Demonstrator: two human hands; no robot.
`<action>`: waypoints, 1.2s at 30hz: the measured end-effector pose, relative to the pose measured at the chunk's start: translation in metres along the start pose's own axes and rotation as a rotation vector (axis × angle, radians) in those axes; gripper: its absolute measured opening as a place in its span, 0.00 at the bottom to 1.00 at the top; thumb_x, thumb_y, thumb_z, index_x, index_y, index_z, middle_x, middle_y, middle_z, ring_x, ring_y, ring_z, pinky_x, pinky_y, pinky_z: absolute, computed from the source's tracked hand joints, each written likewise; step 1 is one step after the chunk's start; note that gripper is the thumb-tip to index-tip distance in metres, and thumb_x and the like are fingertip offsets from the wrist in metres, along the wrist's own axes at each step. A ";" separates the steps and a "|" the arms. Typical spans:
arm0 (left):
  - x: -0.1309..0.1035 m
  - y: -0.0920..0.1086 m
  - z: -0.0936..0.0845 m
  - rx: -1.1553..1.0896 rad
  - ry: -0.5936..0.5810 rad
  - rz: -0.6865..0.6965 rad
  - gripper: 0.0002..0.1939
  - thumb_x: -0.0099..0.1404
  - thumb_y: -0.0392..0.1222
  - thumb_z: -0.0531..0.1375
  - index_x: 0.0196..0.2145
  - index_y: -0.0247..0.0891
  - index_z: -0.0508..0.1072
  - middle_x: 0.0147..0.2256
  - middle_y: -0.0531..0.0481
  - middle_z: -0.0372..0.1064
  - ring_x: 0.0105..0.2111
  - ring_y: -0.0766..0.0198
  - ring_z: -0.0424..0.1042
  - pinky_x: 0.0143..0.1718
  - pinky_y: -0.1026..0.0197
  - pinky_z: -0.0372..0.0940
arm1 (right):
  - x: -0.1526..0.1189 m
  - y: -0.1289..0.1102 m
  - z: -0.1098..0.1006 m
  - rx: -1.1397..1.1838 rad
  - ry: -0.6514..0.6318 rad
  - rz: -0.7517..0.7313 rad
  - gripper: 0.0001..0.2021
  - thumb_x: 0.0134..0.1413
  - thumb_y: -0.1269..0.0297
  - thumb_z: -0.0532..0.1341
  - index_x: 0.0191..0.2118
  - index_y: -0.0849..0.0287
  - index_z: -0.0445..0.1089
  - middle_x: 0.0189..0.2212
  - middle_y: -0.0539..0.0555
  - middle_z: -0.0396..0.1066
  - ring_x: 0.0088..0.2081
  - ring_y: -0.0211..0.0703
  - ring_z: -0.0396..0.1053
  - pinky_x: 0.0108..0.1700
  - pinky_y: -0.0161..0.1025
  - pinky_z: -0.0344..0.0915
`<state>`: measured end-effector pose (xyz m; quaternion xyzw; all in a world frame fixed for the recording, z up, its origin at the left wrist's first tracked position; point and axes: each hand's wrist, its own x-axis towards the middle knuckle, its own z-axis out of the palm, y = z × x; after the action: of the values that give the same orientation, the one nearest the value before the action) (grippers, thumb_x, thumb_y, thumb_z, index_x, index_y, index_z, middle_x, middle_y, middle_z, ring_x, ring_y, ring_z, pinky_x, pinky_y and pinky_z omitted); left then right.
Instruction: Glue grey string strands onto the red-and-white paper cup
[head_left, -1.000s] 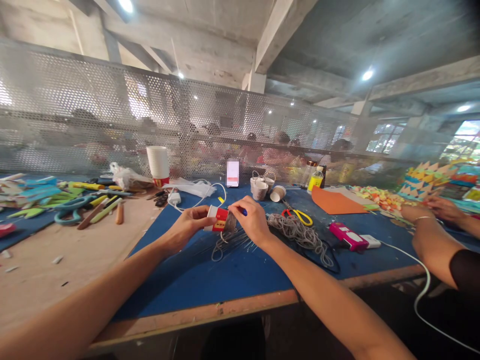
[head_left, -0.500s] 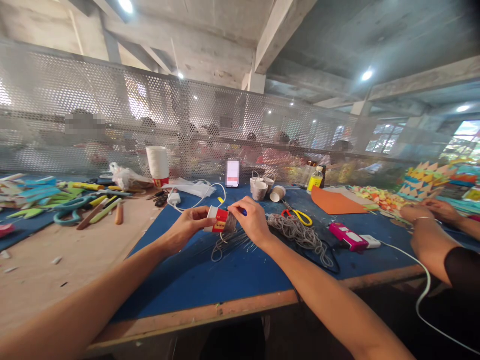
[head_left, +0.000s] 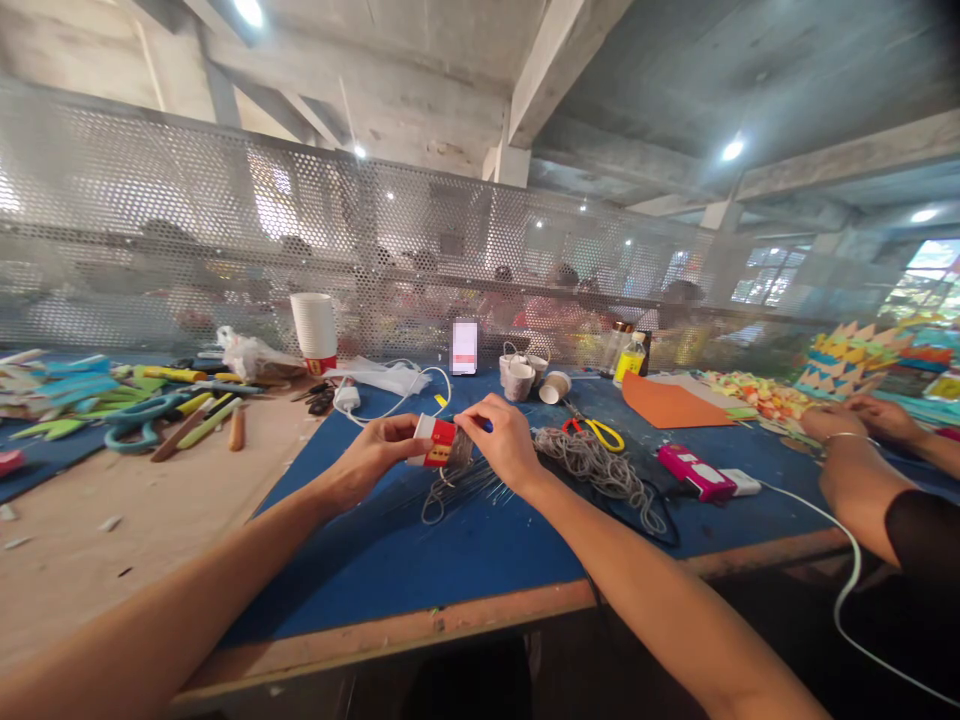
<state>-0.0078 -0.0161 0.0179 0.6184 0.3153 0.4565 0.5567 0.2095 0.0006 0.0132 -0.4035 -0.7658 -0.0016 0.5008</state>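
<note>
A white and red paper cup [head_left: 437,439] lies on its side in my left hand [head_left: 367,460], whose fingers are closed round its white end. Grey cord [head_left: 460,448] is wound about the cup's other end, and a loose loop of it hangs below. My right hand [head_left: 501,440] is closed in a pinch against that wound cord; its fingertips are partly hidden. Something small and blue shows between its fingers, too little to name. To the right of this hand lies a tangled heap of grey cord [head_left: 600,465] on the blue table mat [head_left: 420,570].
Yellow and red-handled scissors [head_left: 600,434] lie behind the cord heap. Cord-covered cups [head_left: 519,378], a lit phone [head_left: 464,347] and a cup stack [head_left: 313,330] stand farther back. A magenta device [head_left: 697,475] with a white cable lies right. Another person's hands [head_left: 847,422] work at far right.
Almost nothing differs. Both hands keep their hold on the cup and cord, and the view has shifted very slightly.
</note>
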 end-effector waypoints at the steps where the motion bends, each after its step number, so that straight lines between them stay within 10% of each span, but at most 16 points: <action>1: 0.000 0.000 0.000 0.001 -0.003 0.001 0.10 0.58 0.44 0.74 0.37 0.39 0.85 0.36 0.45 0.82 0.35 0.58 0.79 0.43 0.59 0.70 | 0.000 0.000 0.000 0.003 -0.002 0.004 0.07 0.64 0.64 0.68 0.33 0.55 0.81 0.31 0.50 0.74 0.32 0.38 0.72 0.38 0.35 0.66; 36: 0.000 0.000 0.002 -0.016 -0.023 -0.038 0.10 0.57 0.43 0.74 0.36 0.38 0.85 0.35 0.47 0.83 0.34 0.58 0.78 0.41 0.59 0.70 | 0.000 0.002 -0.002 -0.007 -0.073 0.015 0.07 0.64 0.63 0.69 0.32 0.55 0.81 0.30 0.49 0.73 0.32 0.38 0.70 0.38 0.35 0.62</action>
<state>-0.0063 -0.0168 0.0178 0.6132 0.3166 0.4411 0.5737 0.2120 0.0013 0.0129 -0.4110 -0.7804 0.0141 0.4710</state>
